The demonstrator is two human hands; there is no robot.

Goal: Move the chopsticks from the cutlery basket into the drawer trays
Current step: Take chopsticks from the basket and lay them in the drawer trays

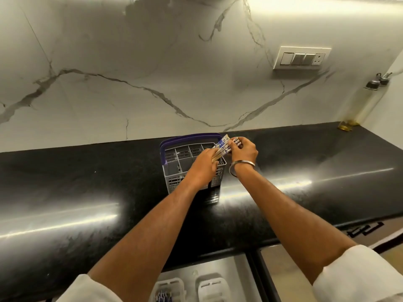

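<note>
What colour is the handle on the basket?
Purple; the handle arches over the grey basket, seen in the head view.

The tabletop is black, polished stone with bright light streaks. A white wall with grey veins rises behind it. A switch plate with three switches and a socket is fixed to the wall at upper right. Two oil bottles stand in the far right corner, beside the wall.
</note>
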